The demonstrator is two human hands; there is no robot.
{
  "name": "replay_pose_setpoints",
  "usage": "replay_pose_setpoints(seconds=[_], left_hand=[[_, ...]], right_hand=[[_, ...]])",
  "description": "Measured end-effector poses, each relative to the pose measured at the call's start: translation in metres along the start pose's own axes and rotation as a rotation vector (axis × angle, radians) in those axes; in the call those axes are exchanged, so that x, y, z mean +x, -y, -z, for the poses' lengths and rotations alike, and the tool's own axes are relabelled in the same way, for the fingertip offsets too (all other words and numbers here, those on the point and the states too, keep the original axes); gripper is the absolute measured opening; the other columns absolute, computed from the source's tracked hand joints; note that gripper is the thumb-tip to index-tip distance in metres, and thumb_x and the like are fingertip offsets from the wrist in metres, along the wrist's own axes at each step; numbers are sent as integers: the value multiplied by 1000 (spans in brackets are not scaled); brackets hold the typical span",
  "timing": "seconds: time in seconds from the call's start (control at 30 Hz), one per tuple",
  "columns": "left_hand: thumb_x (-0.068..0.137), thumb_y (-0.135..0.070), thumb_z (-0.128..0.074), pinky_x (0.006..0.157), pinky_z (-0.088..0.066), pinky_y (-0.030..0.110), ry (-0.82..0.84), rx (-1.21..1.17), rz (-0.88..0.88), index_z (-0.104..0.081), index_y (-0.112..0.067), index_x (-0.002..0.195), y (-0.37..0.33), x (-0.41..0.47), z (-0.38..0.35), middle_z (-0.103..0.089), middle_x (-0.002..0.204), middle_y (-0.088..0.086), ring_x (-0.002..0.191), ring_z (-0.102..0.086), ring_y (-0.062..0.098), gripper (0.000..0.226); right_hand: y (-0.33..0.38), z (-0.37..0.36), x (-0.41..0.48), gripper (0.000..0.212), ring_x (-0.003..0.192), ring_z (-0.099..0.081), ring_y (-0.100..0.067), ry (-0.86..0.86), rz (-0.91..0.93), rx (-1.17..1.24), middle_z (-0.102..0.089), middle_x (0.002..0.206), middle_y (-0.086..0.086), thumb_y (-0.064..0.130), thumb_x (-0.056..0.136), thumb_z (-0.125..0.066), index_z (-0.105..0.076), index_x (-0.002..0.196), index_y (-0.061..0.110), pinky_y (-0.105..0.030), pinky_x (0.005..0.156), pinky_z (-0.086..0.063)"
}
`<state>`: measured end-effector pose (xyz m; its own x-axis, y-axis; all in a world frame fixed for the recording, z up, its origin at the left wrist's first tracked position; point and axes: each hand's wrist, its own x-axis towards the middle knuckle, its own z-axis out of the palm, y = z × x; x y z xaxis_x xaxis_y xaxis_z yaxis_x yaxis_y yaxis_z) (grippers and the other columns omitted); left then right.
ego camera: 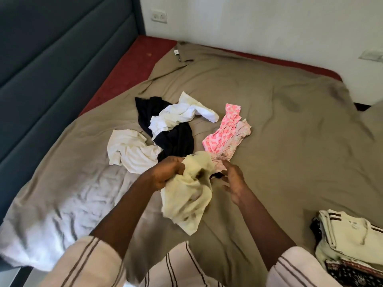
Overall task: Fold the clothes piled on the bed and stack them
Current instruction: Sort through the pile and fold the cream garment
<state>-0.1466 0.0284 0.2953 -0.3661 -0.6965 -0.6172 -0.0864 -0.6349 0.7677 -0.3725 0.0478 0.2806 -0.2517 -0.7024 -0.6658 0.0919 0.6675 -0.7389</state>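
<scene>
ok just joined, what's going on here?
A person is working through laundry on the bed. The left hand grips a pale yellow garment; the right hand is open beside it. An unfolded pile lies beyond the hands, a folded stack at the right.

a loose pile of clothes (170,129) lay mid-bed on the sheet (279,162), a patterned garment (226,131) just to its right. before them our left hand (167,172) held a crumpled garment (186,201), our right hand (233,181) just beside it. a folded stack (352,235) sat near right, the headboard (51,79) ran along the left, and the wall (269,27) stood behind.
</scene>
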Motion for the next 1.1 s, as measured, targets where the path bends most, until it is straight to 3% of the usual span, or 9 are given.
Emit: replay_pose_setpoints(seconds=[0.13, 0.23, 0.37, 0.43, 0.53, 0.67, 0.87, 0.97, 1.1], left_hand=[[84, 26, -44, 61, -56, 20, 231, 193, -98, -75, 3, 86, -13, -49, 3, -75, 77, 6, 65, -71, 11, 38], [84, 26, -50, 80, -58, 28, 246, 377, -130, -75, 6, 102, -13, -71, 17, -79, 96, 8, 90, -74, 17, 37], [64, -23, -58, 79, -55, 33, 50, 1105, 71, -74, -14, 99, 11, -80, 57, -75, 102, 4, 96, -69, 22, 39], [69, -36, -69, 93, -53, 35, 21, 1228, 254, -67, -20, 123, 25, -85, 66, -68, 124, 2, 111, -64, 22, 56], [86, -40, -81, 112, -41, 34, -169, 977, 94, -39, -27, 154, 33, -82, 53, -46, 150, -2, 138, -47, 22, 81], [76, -24, -90, 109, -39, 24, -233, 673, -349, -18, -31, 164, 0, -68, 11, -35, 154, -16, 140, -36, 2, 114], [90, 3, -70, 70, -56, 32, -343, 471, -571, -76, -11, 98, -63, -68, -8, -77, 84, 0, 77, -72, 12, 17], [98, 4, -63, 52, -50, 23, -439, 302, -665, -74, -10, 105, -79, -80, -7, -74, 76, -2, 61, -67, 9, 19], [99, -5, -62, 62, -55, 38, -508, 225, -672, -80, -18, 106, -84, -91, 6, -77, 88, 14, 74, -68, 31, 24]], right_hand=[[2, -19, 20, 59, 92, -70, -25, 154, -231, 174, -72, 114, -8, 50, 78, -84, -66, 126, 21, -37, 61, -59], [-19, -38, 27, 48, 92, -69, -31, 223, -282, 99, -69, 118, -18, 10, 91, -66, -60, 138, 3, -38, 62, -61], [-33, -45, 18, 68, 93, -65, -38, 149, -120, 280, -67, 109, -25, -15, 65, -51, -62, 131, -3, -44, 70, -60], [-36, -41, 10, 81, 100, -64, -41, 208, -40, 350, -68, 116, -29, -13, 51, -51, -63, 131, -1, -48, 80, -57], [-29, -39, -10, 72, 97, -63, -39, 296, 47, 372, -68, 107, -26, -14, 51, -50, -64, 121, -3, -42, 78, -54], [4, -36, -37, 64, 89, -66, -32, 402, 228, 165, -69, 99, -18, -4, 50, -50, -66, 112, -1, -31, 63, -54], [91, -11, -59, 72, 112, -70, -23, 544, 519, 112, -71, 128, -8, 12, 74, -83, -55, 140, 19, -44, 95, -59], [96, 4, -56, 89, 121, -67, -26, 589, 450, -103, -71, 130, -6, 26, 66, -98, -54, 143, 16, -46, 102, -56], [105, 24, -62, 41, 95, -72, -22, 567, 481, -86, -77, 104, -10, -3, 80, -80, -67, 119, 5, -26, 74, -59]])
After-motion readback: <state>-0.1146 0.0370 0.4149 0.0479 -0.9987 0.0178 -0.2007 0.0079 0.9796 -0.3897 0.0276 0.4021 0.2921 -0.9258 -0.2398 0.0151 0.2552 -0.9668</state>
